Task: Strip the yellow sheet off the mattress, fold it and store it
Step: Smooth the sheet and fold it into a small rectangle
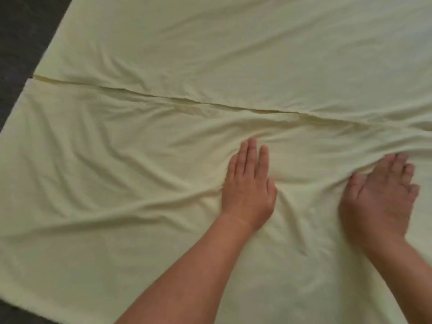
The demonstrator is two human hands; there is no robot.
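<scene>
The pale yellow sheet (140,183) lies spread flat and fills almost the whole view. A folded-over edge runs across it from the left side to the right side, so a near layer overlaps a far layer. My left hand (247,185) lies palm down on the near layer with its fingers straight and together. My right hand (383,195) rests on the sheet further right, fingers spread and pointing away from me. Wrinkles fan out from both hands.
A dark grey surface (21,43) shows beyond the sheet's left edge and again at the bottom left corner (18,314).
</scene>
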